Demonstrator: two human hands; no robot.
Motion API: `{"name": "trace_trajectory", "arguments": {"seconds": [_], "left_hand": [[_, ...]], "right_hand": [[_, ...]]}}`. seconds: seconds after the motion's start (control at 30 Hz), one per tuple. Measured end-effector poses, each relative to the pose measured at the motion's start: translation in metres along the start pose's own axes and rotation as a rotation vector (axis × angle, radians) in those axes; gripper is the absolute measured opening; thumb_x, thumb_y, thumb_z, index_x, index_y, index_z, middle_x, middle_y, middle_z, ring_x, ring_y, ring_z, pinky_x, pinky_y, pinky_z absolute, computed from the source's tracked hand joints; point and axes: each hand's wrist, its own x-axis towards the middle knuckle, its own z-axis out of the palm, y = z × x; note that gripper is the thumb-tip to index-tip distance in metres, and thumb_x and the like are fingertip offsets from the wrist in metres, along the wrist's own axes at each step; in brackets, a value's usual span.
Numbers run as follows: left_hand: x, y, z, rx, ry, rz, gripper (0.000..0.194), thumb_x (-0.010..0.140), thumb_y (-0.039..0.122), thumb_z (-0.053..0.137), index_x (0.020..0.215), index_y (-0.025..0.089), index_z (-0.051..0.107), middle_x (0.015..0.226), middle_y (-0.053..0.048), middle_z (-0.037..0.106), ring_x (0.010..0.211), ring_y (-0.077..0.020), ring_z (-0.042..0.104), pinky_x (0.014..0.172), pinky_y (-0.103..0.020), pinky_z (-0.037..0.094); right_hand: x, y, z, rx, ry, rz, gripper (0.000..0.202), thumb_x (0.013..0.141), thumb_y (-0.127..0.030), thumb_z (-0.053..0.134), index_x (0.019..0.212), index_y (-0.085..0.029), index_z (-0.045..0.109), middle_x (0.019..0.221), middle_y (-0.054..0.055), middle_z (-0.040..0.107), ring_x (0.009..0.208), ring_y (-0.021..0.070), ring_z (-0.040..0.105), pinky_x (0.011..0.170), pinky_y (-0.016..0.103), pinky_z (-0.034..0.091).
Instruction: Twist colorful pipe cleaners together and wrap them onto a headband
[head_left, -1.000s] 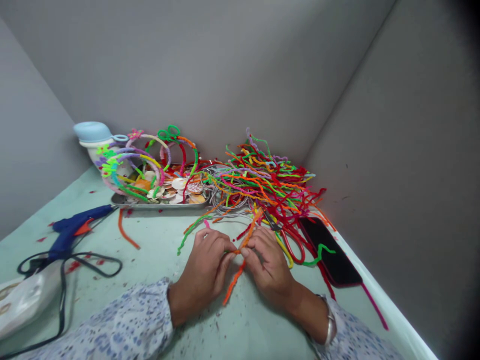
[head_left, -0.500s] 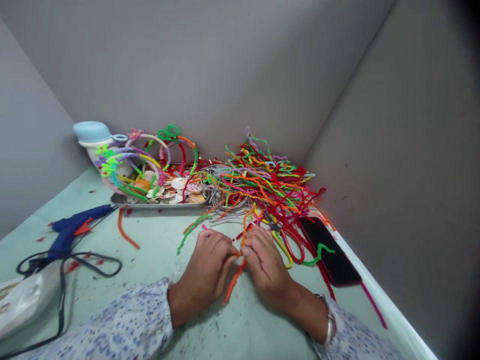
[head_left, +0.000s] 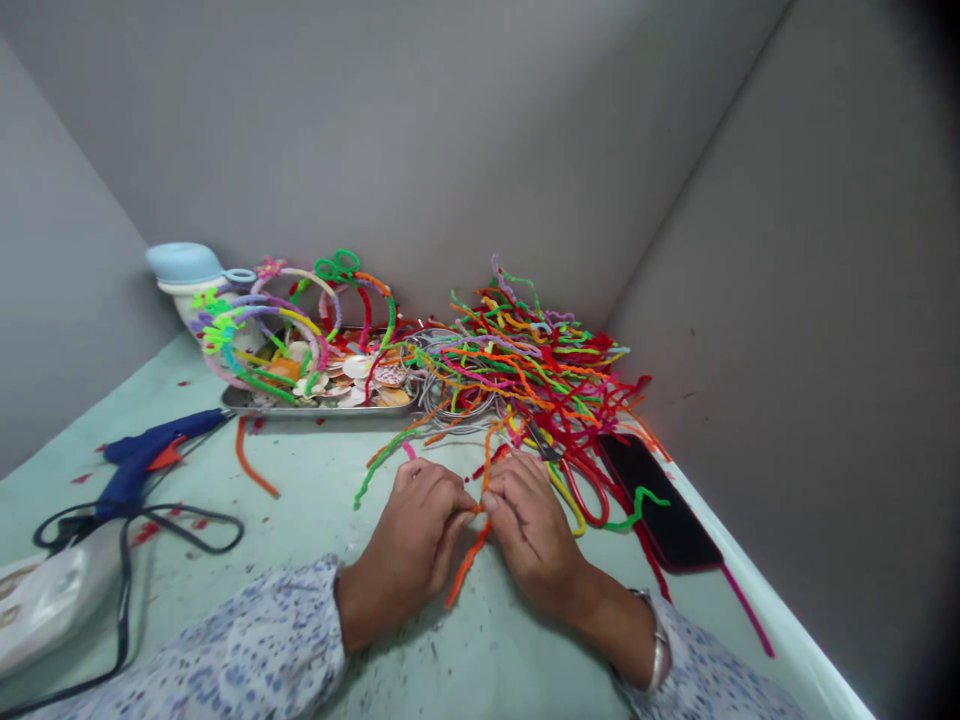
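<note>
An orange pipe cleaner [head_left: 468,566] is pinched between my two hands low over the table. My left hand [head_left: 416,530] grips it from the left with thumb and forefinger. Close beside it, my right hand [head_left: 536,530] pinches the same piece from the right. One end hangs down toward me, and another orange stretch rises between the hands toward the pile. My fingertips partly hide where the strands meet. Just past my right hand lie scissors with red handles [head_left: 587,492] and a yellow pipe cleaner [head_left: 568,500].
A heap of coloured pipe cleaners [head_left: 540,360] and grey wire coils [head_left: 450,385] lies ahead. Left of it, a metal tray [head_left: 322,411] holds shells and decorated hoops [head_left: 300,300]. A blue glue gun [head_left: 139,465] with its cord, a white-and-blue bottle [head_left: 187,265] and a phone [head_left: 664,510] flank the work area.
</note>
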Motion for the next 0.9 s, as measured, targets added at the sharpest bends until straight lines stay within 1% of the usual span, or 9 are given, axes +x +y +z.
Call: {"name": "trace_trajectory", "arguments": {"seconds": [0.13, 0.23, 0.3, 0.4, 0.5, 0.6, 0.67, 0.9], "left_hand": [[-0.0013, 0.0003, 0.0007, 0.005, 0.001, 0.012, 0.011, 0.089, 0.009, 0.045, 0.092, 0.017, 0.052, 0.087, -0.005, 0.059, 0.084, -0.0199, 0.05, 0.083, -0.039, 0.035], [-0.0009, 0.0009, -0.0002, 0.008, 0.002, 0.002, 0.011, 0.089, 0.01, 0.044, 0.091, 0.018, 0.051, 0.087, -0.005, 0.059, 0.083, -0.0201, 0.051, 0.082, -0.04, 0.035], [0.0001, 0.0012, -0.0011, 0.001, 0.007, -0.03, 0.01, 0.09, 0.012, 0.043, 0.091, 0.018, 0.052, 0.086, -0.005, 0.058, 0.083, -0.0202, 0.051, 0.082, -0.04, 0.036], [0.0013, 0.0019, -0.0024, -0.025, 0.035, -0.089, 0.009, 0.091, 0.015, 0.044, 0.092, 0.019, 0.052, 0.085, -0.004, 0.058, 0.083, -0.0202, 0.051, 0.082, -0.039, 0.037], [0.0005, 0.0031, -0.0033, -0.046, 0.073, -0.14, 0.007, 0.092, 0.017, 0.045, 0.092, 0.019, 0.052, 0.086, -0.004, 0.058, 0.084, -0.0203, 0.051, 0.081, -0.038, 0.039], [-0.0009, 0.0045, -0.004, -0.059, 0.084, -0.156, 0.008, 0.092, 0.017, 0.046, 0.092, 0.019, 0.053, 0.088, -0.004, 0.058, 0.085, -0.0201, 0.051, 0.081, -0.038, 0.04], [-0.0011, 0.0052, -0.0045, -0.064, 0.081, -0.147, 0.009, 0.092, 0.016, 0.046, 0.093, 0.019, 0.054, 0.088, -0.004, 0.058, 0.086, -0.0197, 0.052, 0.082, -0.037, 0.04], [0.0016, 0.0041, -0.0047, -0.041, 0.083, -0.117, 0.01, 0.092, 0.014, 0.046, 0.096, 0.019, 0.053, 0.089, -0.004, 0.058, 0.087, -0.0197, 0.051, 0.082, -0.037, 0.039]], "right_hand": [[-0.0003, 0.0001, 0.0009, 0.023, -0.016, 0.009, 0.018, 0.094, -0.016, 0.036, 0.081, -0.02, 0.048, 0.079, 0.003, 0.053, 0.081, 0.0193, 0.047, 0.08, 0.038, 0.036], [-0.0007, 0.0002, 0.0008, 0.026, -0.014, 0.018, 0.018, 0.094, -0.017, 0.037, 0.079, -0.02, 0.049, 0.078, 0.003, 0.054, 0.08, 0.0192, 0.048, 0.079, 0.038, 0.037], [-0.0013, 0.0, 0.0, 0.025, 0.034, 0.02, 0.016, 0.093, -0.018, 0.041, 0.08, -0.021, 0.05, 0.078, 0.002, 0.055, 0.08, 0.0193, 0.05, 0.079, 0.038, 0.038], [-0.0027, -0.0005, -0.0019, 0.001, 0.17, -0.004, 0.003, 0.089, -0.02, 0.052, 0.091, -0.021, 0.054, 0.088, 0.005, 0.058, 0.088, 0.021, 0.053, 0.081, 0.039, 0.042], [-0.0039, -0.0003, -0.003, -0.053, 0.252, -0.082, 0.018, 0.084, -0.018, 0.061, 0.101, -0.022, 0.055, 0.096, 0.006, 0.059, 0.094, 0.0225, 0.054, 0.085, 0.042, 0.044], [-0.0038, 0.0009, -0.0025, -0.106, 0.251, -0.17, 0.018, 0.083, -0.016, 0.063, 0.098, -0.024, 0.057, 0.094, 0.004, 0.059, 0.092, 0.0218, 0.055, 0.085, 0.043, 0.045], [-0.0031, 0.002, -0.0019, -0.128, 0.237, -0.202, 0.016, 0.084, -0.016, 0.063, 0.097, -0.025, 0.059, 0.092, 0.004, 0.06, 0.091, 0.0213, 0.056, 0.084, 0.043, 0.045], [-0.0004, 0.0051, -0.0034, -0.164, 0.229, -0.228, 0.018, 0.085, -0.015, 0.063, 0.099, -0.025, 0.063, 0.09, 0.003, 0.063, 0.089, 0.0203, 0.056, 0.083, 0.042, 0.046]]}}
